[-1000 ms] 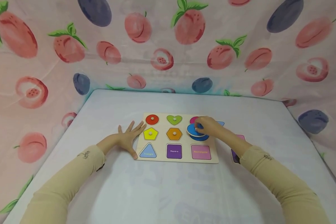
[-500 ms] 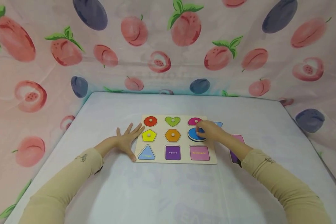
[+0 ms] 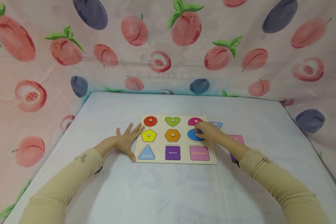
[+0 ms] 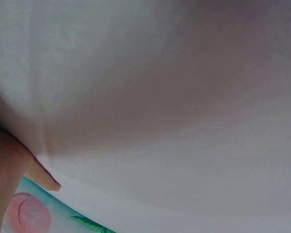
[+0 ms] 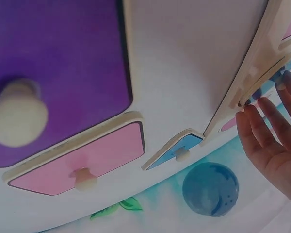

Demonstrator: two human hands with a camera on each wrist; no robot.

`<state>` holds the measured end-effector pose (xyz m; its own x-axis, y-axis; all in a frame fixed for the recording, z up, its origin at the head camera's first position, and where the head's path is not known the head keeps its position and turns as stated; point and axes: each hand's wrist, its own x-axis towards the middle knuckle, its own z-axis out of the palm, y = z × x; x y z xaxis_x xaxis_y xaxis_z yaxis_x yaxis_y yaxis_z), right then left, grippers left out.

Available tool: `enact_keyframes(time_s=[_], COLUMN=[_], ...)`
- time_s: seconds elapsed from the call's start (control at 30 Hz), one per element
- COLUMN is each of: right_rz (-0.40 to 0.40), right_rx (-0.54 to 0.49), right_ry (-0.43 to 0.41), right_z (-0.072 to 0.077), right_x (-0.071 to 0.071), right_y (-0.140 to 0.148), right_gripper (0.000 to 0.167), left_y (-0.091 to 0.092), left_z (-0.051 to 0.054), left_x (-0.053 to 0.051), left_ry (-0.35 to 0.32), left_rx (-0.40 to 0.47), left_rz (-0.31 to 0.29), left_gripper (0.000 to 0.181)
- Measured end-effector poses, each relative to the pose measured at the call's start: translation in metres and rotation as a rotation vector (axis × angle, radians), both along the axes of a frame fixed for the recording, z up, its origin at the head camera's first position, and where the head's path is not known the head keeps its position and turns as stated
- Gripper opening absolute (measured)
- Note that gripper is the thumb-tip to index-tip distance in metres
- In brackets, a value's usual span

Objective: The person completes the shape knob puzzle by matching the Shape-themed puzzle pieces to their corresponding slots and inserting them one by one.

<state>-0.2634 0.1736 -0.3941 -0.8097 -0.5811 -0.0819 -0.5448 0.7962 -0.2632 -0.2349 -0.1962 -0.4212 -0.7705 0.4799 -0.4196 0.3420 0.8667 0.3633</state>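
A wooden peg puzzle board (image 3: 160, 143) lies flat on the table. In its right column, the blue oval piece (image 3: 192, 135) sits in its recess, level as far as I can see. My right hand (image 3: 209, 130) pinches that piece from above at its knob, which the fingers mostly hide. The right wrist view has the fingertips (image 5: 262, 104) close against the oval. My left hand (image 3: 126, 142) is spread along the board's left edge, thumb at the near corner and fingertips at the side. Only part of the left hand (image 4: 5, 170) enters the left wrist view.
Red circle (image 3: 150, 121), green heart (image 3: 172, 121), magenta semicircle (image 3: 194, 121), yellow pentagon (image 3: 149, 135) and orange hexagon (image 3: 172, 135) are in the board. Off its right side lie a blue triangle (image 3: 217, 124), a pink rectangle (image 3: 236, 138) and a purple square (image 5: 63, 53), knobs up.
The blue oval piece has gone from raised and offset above its recess down into it, held by my right hand. My left hand stays at the board's edge.
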Motion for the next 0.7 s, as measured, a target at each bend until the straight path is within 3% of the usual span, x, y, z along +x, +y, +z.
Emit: enact_keyframes(time_s=[0.33,0.7], right_rz=[-0.041,-0.048], right_rx=[0.074,-0.017], right_ry=[-0.022,-0.009], right_z=[0.007,0.002], right_x=[0.002,0.001], right_y=[-0.011,-0.005], right_gripper=[0.007,0.011], left_y=[-0.002,-0.001], left_z=[0.001,-0.001], left_x=[0.000,-0.001], left_ry=[-0.006,-0.013], left_rx=[0.004,-0.006], left_rz=[0.007,0.002], left_gripper=[0.141,0.140])
